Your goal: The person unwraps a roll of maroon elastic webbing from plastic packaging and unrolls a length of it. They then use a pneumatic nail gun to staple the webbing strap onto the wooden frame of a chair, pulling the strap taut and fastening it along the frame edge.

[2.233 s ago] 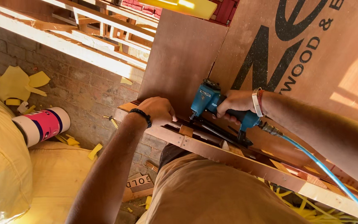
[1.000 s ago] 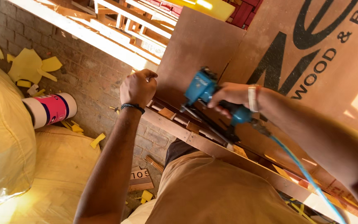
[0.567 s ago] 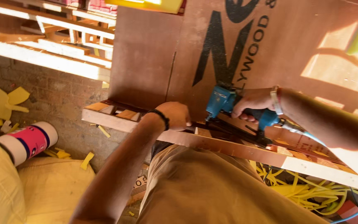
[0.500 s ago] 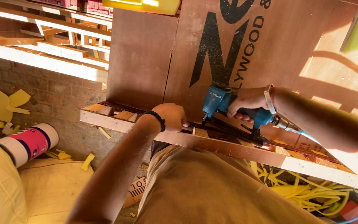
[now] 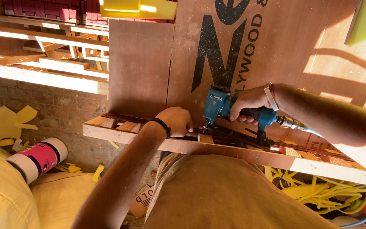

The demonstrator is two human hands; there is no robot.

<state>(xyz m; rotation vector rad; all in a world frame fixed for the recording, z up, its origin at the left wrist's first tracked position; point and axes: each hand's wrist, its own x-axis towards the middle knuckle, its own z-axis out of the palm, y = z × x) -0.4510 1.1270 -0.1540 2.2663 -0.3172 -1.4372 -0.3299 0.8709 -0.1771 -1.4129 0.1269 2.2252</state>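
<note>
A long pale wooden frame (image 5: 234,154) is seen running from left down to right, built of 2 parallel rails with short cross blocks (image 5: 128,126) set between them. A dark strip (image 5: 318,148) is laid along its top. Below, yellow foam scraps (image 5: 7,123) are scattered on the brick floor (image 5: 60,110).
</note>
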